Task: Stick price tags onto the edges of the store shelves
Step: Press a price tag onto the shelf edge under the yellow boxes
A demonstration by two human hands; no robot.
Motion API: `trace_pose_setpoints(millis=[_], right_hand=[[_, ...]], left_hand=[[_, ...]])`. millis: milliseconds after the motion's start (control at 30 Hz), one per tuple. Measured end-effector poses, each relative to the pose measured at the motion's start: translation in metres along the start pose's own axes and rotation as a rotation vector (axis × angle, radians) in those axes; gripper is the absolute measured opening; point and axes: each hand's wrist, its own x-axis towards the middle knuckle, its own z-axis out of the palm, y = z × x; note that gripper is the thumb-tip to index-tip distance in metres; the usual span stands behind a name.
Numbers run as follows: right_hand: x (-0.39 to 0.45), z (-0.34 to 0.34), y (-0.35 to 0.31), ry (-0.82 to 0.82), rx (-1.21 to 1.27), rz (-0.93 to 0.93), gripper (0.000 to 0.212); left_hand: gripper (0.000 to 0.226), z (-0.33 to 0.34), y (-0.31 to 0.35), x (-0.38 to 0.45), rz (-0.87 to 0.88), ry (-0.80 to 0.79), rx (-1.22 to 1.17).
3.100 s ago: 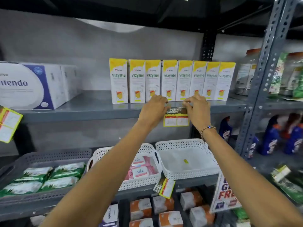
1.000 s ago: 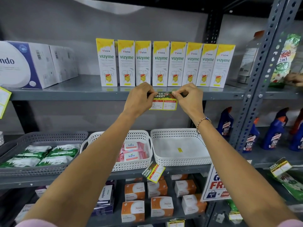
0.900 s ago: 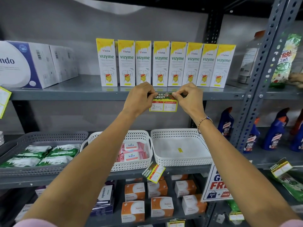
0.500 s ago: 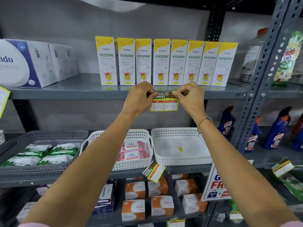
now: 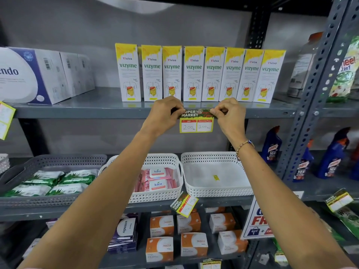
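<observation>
Status at inspection: one tag is being fixed; the wider job is partly complete.

The yellow-bordered paper price tag with a dark green "SUPER MARKET" header (image 5: 196,121) sits against the front edge of the grey metal upper shelf (image 5: 77,113), below the middle of the row of yellow-and-white Vizyme cartons (image 5: 194,73). Its header strip lies on the shelf edge; the two white price boxes hang below it. The tag appears level.

The left hand (image 5: 163,115) pinches the tag's upper left corner with fingers curled closed on it, and the right hand (image 5: 230,113) pinches the upper right corner in the same way. Both grasps are on the tag itself, at the shelf edge. Whether the adhesive has taken cannot be told, as the back of the tag is hidden.

Done elsewhere, as far as visible:
- A like tag (image 5: 184,203) hangs tilted from the front edge of the middle shelf, below the white perforated plastic basket of pink wipe packs (image 5: 161,193).
- A yellow tag (image 5: 5,119) shows at the left end of the upper shelf edge, partly cut off by the frame.
- Another tag (image 5: 338,199) sits on the lower shelf edge at the right bay, and one (image 5: 210,264) at the bottom shelf edge.

Outstanding, by judgement: press the present tag firmly along its header and let go. The right-bay shelf edge by the blue cleaner bottles (image 5: 303,164) shows no tag in view and probably remains to be done. The tilted middle-shelf tag may warrant straightening.
</observation>
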Motion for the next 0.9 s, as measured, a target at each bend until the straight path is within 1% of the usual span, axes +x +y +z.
trace_pose_setpoints(millis=[167, 233, 300, 367, 467, 500, 567, 633, 733, 900], right_hand=[[0.0, 0.001, -0.002, -0.002, -0.031, -0.012, 0.007], [0.0, 0.001, -0.003, -0.002, -0.049, -0.015, 0.008], [-0.001, 0.001, -0.003, 0.014, -0.062, -0.023, 0.013], [-0.001, -0.002, -0.005, 0.032, -0.052, -0.024, 0.022], [0.003, -0.003, -0.01, -0.034, -0.11, -0.061, 0.024], [0.004, -0.002, -0.012, -0.063, -0.143, -0.072, 0.026], [0.005, 0.004, -0.016, -0.106, -0.206, -0.056, 0.037], [0.003, 0.01, -0.019, -0.099, -0.24, -0.041, 0.041], [0.005, 0.01, -0.019, -0.071, -0.232, -0.018, 0.04], [0.011, 0.004, -0.018, -0.082, -0.099, 0.023, 0.031]], left_hand=[[0.007, 0.002, 0.001, 0.0, -0.013, 0.037, -0.002], [0.01, 0.004, 0.001, 0.0, -0.031, 0.057, -0.017], [0.014, 0.004, 0.001, 0.0, -0.041, 0.07, -0.021], [0.013, 0.004, 0.001, 0.0, -0.043, 0.079, -0.024], [0.009, 0.005, 0.003, 0.003, -0.072, 0.073, -0.043], [0.012, 0.006, 0.006, 0.006, -0.091, 0.05, -0.043], [0.025, 0.009, 0.01, 0.012, -0.122, -0.001, -0.023], [0.035, 0.012, 0.014, 0.016, -0.15, -0.021, 0.004], [0.033, 0.017, 0.015, 0.017, -0.153, 0.003, 0.034], [0.026, 0.024, 0.016, 0.015, -0.175, 0.085, -0.073]])
